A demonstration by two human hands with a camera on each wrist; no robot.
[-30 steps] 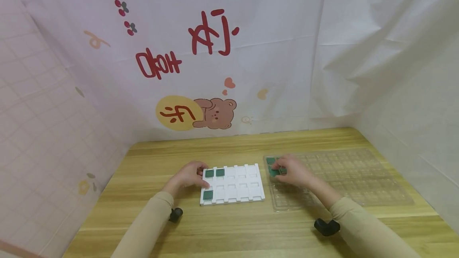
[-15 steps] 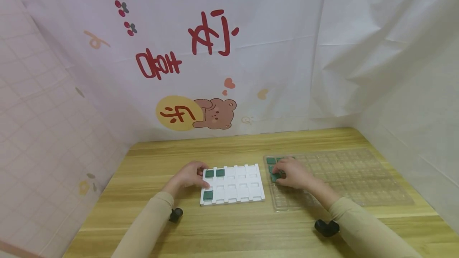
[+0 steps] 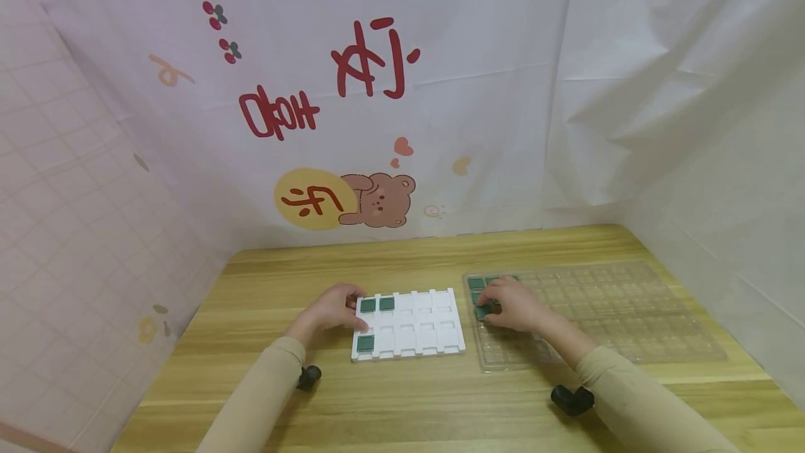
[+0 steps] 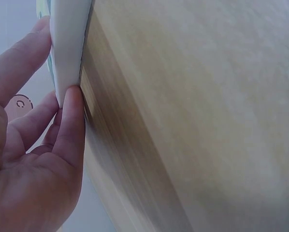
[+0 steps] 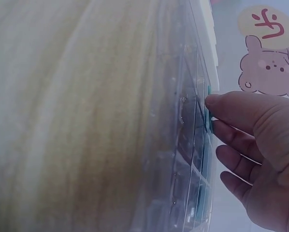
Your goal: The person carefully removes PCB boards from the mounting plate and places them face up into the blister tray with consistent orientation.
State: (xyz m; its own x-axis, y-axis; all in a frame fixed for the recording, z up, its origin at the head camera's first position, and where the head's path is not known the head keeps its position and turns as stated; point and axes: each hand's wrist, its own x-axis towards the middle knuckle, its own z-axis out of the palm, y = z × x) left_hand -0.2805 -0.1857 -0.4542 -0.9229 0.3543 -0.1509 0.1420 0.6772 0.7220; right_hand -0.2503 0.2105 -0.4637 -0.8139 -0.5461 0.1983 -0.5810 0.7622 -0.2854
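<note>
Two bare hands work at a wooden table (image 3: pixel 390 397); twelve o'clock points straight ahead of the person, toward the printed backdrop (image 3: pixel 503 110). The left hand (image 3: pixel 330 306) grips the white tray (image 3: pixel 428 335) by its nine o'clock end, fingers bent about the edge. The right hand (image 3: pixel 512 305) reaches over the nine o'clock end of the clear tray (image 3: pixel 597 306) and pinches the held green chip (image 3: pixel 481 312) between thumb and forefinger. The right wrist view shows this chip nearly edge-on, so an onlooker cannot tell whether it sits in its compartment or is lifted slightly from it.

Note the principal relation: the held green chip lies at nine o'clock from the right hand, near the clear tray's rim, and the white tray lies farther along the same bearing, across a narrow strip of table. The right hand is the nearer to the chip; the left occupies the white tray's opposite end. Both trays have their long axes running roughly nine to three; the chip itself appears almost square. Three seated green chips (image 3: pixel 386 304) occupy the white tray, two toward ten o'clock, one toward eight. Further green chips (image 3: pixel 476 284) lie about the clear tray's ten o'clock corner.
</note>
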